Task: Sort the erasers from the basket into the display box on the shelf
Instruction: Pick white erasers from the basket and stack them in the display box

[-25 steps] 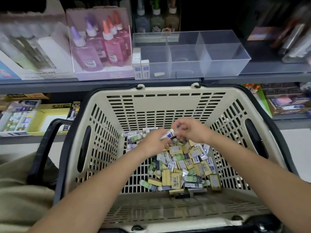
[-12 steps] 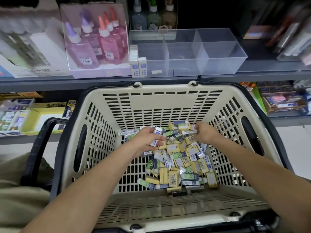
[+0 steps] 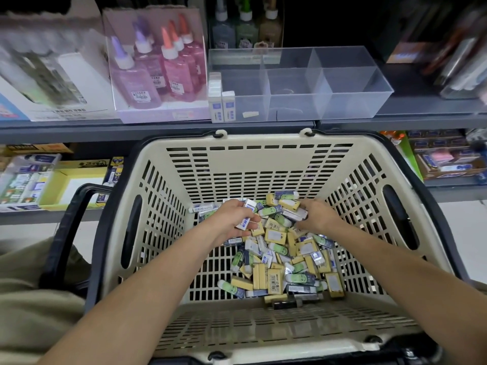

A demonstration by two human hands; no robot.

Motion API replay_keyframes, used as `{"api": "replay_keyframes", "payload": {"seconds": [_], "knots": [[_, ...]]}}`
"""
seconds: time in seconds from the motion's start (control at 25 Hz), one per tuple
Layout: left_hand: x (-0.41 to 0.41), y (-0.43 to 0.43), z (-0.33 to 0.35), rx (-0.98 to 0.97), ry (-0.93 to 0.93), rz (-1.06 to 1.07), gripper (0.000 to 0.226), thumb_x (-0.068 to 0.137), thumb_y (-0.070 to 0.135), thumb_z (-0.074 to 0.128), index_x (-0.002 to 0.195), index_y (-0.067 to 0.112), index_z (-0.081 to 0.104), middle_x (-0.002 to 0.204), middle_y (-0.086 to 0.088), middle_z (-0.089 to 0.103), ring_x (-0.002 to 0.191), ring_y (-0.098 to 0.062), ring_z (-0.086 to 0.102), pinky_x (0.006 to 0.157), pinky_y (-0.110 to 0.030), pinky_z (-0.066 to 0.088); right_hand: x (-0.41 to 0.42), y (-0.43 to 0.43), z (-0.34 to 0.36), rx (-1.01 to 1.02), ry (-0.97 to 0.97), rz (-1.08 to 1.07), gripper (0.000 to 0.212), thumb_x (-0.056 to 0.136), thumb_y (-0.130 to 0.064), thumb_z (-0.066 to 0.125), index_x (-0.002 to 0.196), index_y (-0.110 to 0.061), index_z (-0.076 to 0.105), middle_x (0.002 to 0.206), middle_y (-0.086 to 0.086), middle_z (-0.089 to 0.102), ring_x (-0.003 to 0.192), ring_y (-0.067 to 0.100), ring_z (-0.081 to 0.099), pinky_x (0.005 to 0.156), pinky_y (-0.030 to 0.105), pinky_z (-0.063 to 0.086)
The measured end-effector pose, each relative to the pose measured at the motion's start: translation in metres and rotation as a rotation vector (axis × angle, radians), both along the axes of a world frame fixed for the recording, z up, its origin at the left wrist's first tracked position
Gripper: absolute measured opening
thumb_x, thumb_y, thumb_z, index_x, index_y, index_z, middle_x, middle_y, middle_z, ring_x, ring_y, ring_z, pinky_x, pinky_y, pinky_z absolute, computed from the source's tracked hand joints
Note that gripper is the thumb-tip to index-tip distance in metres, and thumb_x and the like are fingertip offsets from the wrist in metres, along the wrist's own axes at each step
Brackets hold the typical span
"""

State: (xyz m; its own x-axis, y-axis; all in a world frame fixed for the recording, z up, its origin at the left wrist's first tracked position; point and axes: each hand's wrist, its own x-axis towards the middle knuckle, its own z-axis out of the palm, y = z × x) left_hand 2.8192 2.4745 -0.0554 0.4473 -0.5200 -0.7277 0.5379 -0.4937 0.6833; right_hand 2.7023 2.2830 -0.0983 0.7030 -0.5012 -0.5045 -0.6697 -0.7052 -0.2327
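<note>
Head view, looking down into the basket (image 3: 263,164), which sits below the shelf (image 3: 158,127).

- Left hand (image 3: 232,219): inside the basket at the far left edge of the eraser pile (image 3: 276,259). Fingers and thumb curl round one white eraser (image 3: 246,216) with a blue sleeve. It is tilted and lifted just off the pile.
- Right hand (image 3: 317,216): also inside the basket, at the far right side of the pile. Fingers bend down among the erasers, with the tips touching them. Cannot tell whether it has a grip on any.
- Pile: loose, mixed yellow, green and white-blue pieces. They lie on the basket floor from the far wall to the near wall, right of centre.
- Box (image 3: 342,83): clear, three compartments, on the shelf just above the basket's far rim. The left compartment has a few white-blue erasers in box (image 3: 222,106) standing upright against its left wall.
- Bottles (image 3: 158,67): pink and purple, in a clear case just left of the box.
- Handle (image 3: 68,233): black, hangs at the basket's left side.
</note>
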Motion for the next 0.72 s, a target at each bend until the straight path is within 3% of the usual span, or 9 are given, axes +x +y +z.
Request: {"api": "replay_keyframes", "payload": {"seconds": [0.12, 0.2, 0.28, 0.36, 0.44, 0.6, 0.72], "knots": [[0.0, 0.0, 0.0, 0.004, 0.017, 0.02, 0.047, 0.089, 0.001, 0.053, 0.133, 0.002, 0.034, 0.084, -0.009, 0.067, 0.069, -0.016, 0.063, 0.06, -0.028, 0.052, 0.0, 0.004, 0.004, 0.01, 0.046, 0.059, 0.039, 0.08, -0.041, 0.068, 0.097, -0.008, 0.06, 0.094, 0.006, 0.059, 0.082, 0.022, 0.055, 0.064, 0.028, 0.04], [0.001, 0.001, 0.0, 0.0, 0.029, 0.041, 0.039, 0.089, 0.0, 0.052, 0.125, 0.006, 0.039, 0.084, -0.01, 0.065, 0.068, -0.017, 0.061, 0.062, -0.029, 0.052, 0.003, 0.004, 0.012, 0.142, 0.011, -0.028, 0.031, 0.079, -0.033, 0.07, 0.073, -0.005, 0.058, 0.095, 0.005, 0.067, 0.084, 0.025, 0.062, 0.061, 0.025, 0.041], [0.002, 0.003, -0.001, -0.002, 0.043, 0.052, 0.023, 0.088, 0.0, 0.052, 0.109, 0.006, 0.048, 0.079, -0.009, 0.061, 0.068, -0.016, 0.059, 0.065, -0.028, 0.051, 0.007, 0.005, 0.028, 0.294, -0.032, -0.157, 0.028, 0.077, -0.026, 0.073, 0.061, -0.008, 0.058, 0.081, 0.001, 0.068, 0.078, 0.022, 0.064, 0.058, 0.022, 0.041], [0.002, 0.005, 0.0, -0.012, 0.102, 0.078, 0.012, 0.089, 0.0, 0.053, 0.099, 0.006, 0.053, 0.075, -0.008, 0.059, 0.068, -0.016, 0.056, 0.066, -0.028, 0.051, 0.011, 0.013, 0.047, 0.48, -0.107, -0.276, 0.013, 0.076, -0.023, 0.075, 0.074, -0.012, 0.069, 0.072, 0.001, 0.068, 0.061, 0.009, 0.061, 0.051, 0.018, 0.042], [-0.001, 0.005, 0.004, -0.054, 0.213, 0.109, 0.009, 0.088, 0.003, 0.056, 0.098, 0.005, 0.056, 0.081, -0.009, 0.061, 0.073, -0.017, 0.058, 0.067, -0.029, 0.053, 0.013, 0.028, 0.062, 0.612, -0.218, -0.338, 0.015, 0.077, -0.021, 0.075, 0.088, -0.014, 0.068, 0.076, 0.002, 0.071, 0.06, 0.005, 0.062, 0.05, 0.016, 0.044], [-0.008, -0.001, 0.007, -0.294, 0.337, 0.167, 0.027, 0.083, 0.014, 0.067, 0.105, 0.002, 0.056, 0.101, -0.014, 0.066, 0.093, -0.024, 0.064, 0.083, -0.035, 0.053, 0.019, 0.065, 0.072, 0.531, -0.358, -0.141, 0.021, 0.077, -0.02, 0.075, 0.09, -0.01, 0.061, 0.087, 0.007, 0.067, 0.08, 0.019, 0.064, 0.075, 0.032, 0.053], [-0.006, 0.0, 0.004, -0.274, 0.253, 0.224, 0.018, 0.084, 0.007, 0.064, 0.098, 0.005, 0.052, 0.092, -0.014, 0.067, 0.081, -0.024, 0.067, 0.073, -0.039, 0.058, 0.019, 0.07, 0.077, 0.698, -0.378, -0.068, 0.008, 0.08, -0.011, 0.071, 0.083, -0.012, 0.064, 0.079, 0.0, 0.066, 0.072, 0.01, 0.061, 0.068, 0.019, 0.052]]}}
